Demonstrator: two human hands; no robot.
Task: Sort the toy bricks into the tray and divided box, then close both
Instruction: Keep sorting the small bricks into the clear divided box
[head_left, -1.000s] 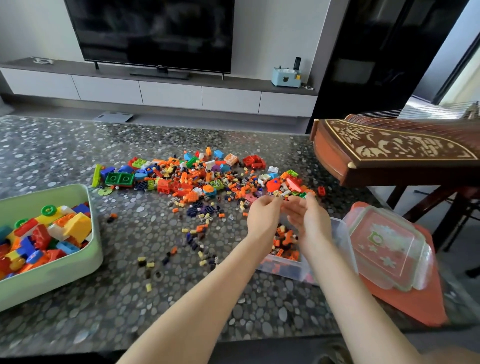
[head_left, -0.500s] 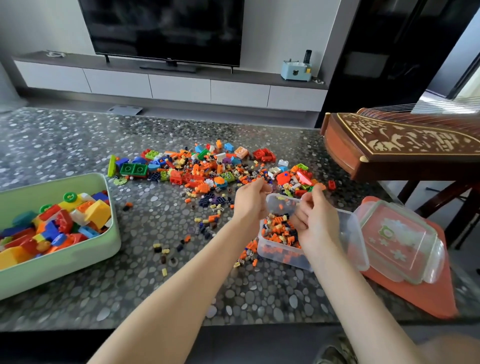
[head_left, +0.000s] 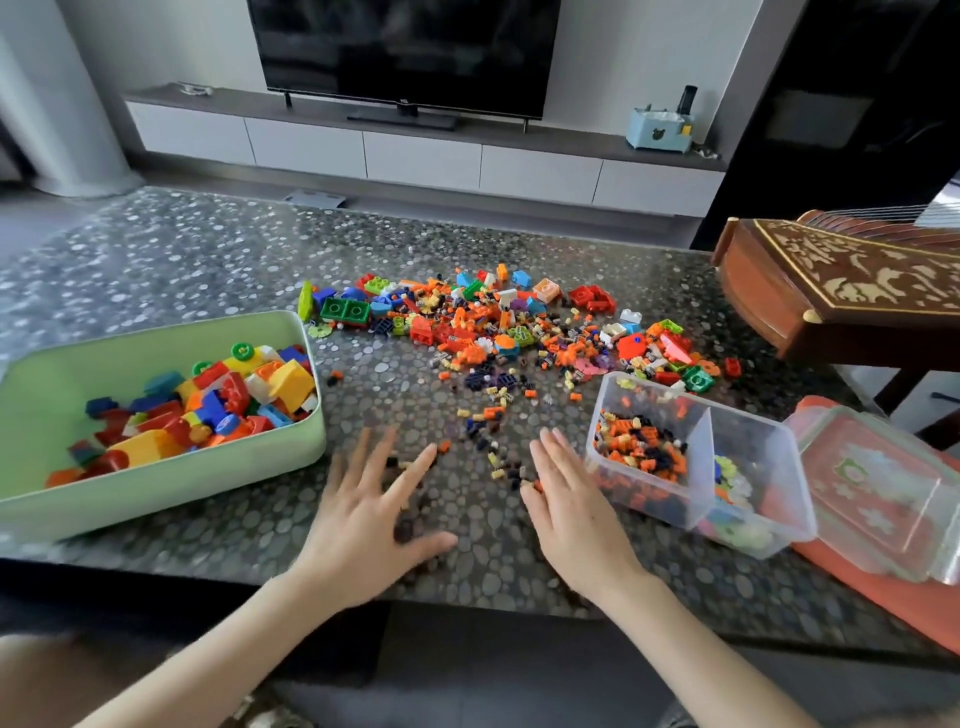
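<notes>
My left hand (head_left: 371, 512) is open, palm down, with the fingers spread over the near part of the counter (head_left: 182, 270). It is blurred, so I cannot tell whether it presses on the surface. My right hand (head_left: 569, 499) is open too, with its fingers straight and close together, just beside the left wall of the box (head_left: 779, 467). Neither hand holds anything.

A thin scatter of small bricks (head_left: 498, 467) lies between my hands, and a few dark ones sit under my left fingers. The main pile (head_left: 493, 332) is farther back, mid-counter, with large and tiny pieces mixed together.

The green tray (head_left: 156, 473) stands open to my left, with big bricks heaped toward its right end. The clear box stands open on my right. Its left compartment holds small orange and dark pieces, and its right one holds a few pale ones. Its lid (head_left: 883, 488) lies beside it on a red mat (head_left: 883, 597).
</notes>
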